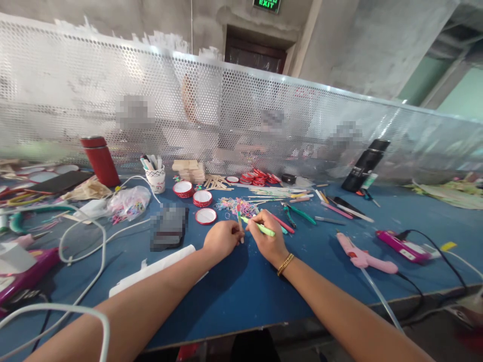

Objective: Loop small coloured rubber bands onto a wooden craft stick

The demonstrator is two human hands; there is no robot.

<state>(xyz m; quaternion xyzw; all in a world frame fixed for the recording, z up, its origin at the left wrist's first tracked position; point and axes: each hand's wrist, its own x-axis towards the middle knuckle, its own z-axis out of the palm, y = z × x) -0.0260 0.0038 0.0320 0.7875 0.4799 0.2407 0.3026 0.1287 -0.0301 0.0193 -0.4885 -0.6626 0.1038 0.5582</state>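
Between the fingertips of my left hand [223, 237] is a thin wooden craft stick [240, 226], coloured red and green toward its upper end. My right hand [268, 240] grips a light-green marker [260, 227], its tip close to the stick; whether it touches I cannot tell. Just beyond both hands lies a heap of small pastel rubber bands [236, 205]. A red marker [282, 222] rests beside my right hand, near green-handled pliers [300, 213]. Round red-rimmed lids [206, 216] sit left of the heap.
A pink glue gun [364, 255] lies at right with a cord. At left are a dark phone-like object [169, 229], a cup of markers [155, 178], white cables [103, 251] and a red bottle [100, 161]. A black bottle [364, 166] leans by the perforated metal divider [241, 110].
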